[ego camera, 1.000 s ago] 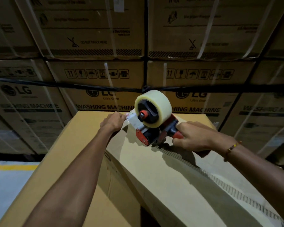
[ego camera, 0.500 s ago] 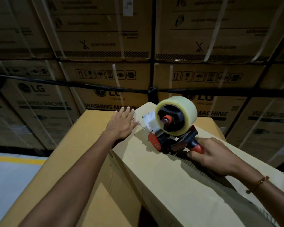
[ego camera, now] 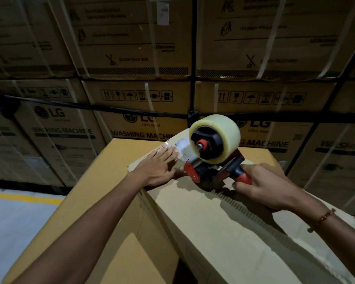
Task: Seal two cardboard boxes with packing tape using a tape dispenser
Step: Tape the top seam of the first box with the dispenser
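Since half a second ago, left hand slid forward, now flat, fingers spread, pressing the tape end onto the box top at frame centre. Right hand wrapped tight around the red handle of the dispenser, set on the box seam right of centre. Clear roll upright on it. Stacked cartons across the upper frame.

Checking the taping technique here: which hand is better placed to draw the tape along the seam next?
Right. The right hand already grips the tape dispenser handle, probably ready to pull back along the box seam. The left hand lies flat, pinning the tape end.
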The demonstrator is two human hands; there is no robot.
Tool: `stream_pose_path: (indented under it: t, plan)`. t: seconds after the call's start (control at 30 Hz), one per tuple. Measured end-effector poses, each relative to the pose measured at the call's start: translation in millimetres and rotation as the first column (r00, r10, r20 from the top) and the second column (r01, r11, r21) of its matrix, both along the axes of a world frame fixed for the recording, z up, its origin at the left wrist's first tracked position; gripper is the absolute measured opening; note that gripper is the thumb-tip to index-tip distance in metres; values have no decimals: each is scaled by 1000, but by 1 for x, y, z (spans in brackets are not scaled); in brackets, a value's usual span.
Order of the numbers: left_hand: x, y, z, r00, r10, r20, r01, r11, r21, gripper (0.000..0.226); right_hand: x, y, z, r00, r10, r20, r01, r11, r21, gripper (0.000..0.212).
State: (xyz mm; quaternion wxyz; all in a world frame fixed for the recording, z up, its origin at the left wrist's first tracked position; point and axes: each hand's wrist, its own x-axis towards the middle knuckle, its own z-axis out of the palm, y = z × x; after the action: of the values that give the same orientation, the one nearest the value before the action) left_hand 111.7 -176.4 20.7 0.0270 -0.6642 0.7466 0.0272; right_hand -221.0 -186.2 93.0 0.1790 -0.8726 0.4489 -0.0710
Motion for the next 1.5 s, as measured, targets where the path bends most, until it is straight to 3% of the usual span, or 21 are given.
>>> stream_pose_path:
  t: [0.1,0.23,0.37,0.8,1.13,1.2,1.4,1.5]
  plan:
    - [1,-1,-1,1000,-3,13,3,1000,-20,65,-1,-1,1,993,39,-115,-45,998,-50,24]
    - [-4,4,6,999,29,-19,-28,999,39,96,-19,4,10,980,54,-193,-62,997,-36,28]
    - [-9,3,6,998,62,-32,-60,997,52,84,-49,14,17,975,44,-219,-33,998,55,27]
    - [-34,10,13,995,101,2,-101,993,54,99,-76,20,-3,994,-39,98,21,982,188,18]
    - [-100,47,1,966,-259,-20,259,965,32,95,-73,24,-10,995,-67,73,53,982,180,17]
    - [-84,42,5,971,-232,-50,235,971,50,88,-72,25,-10,996,-62,57,52,986,159,18]
    - [-46,18,1,990,135,-38,-134,991,15,81,-64,32,-9,998,-47,-40,50,994,95,16]
    - [-66,22,1,999,-26,-31,27,1000,8,76,-63,33,-5,995,-66,-74,73,993,88,17]
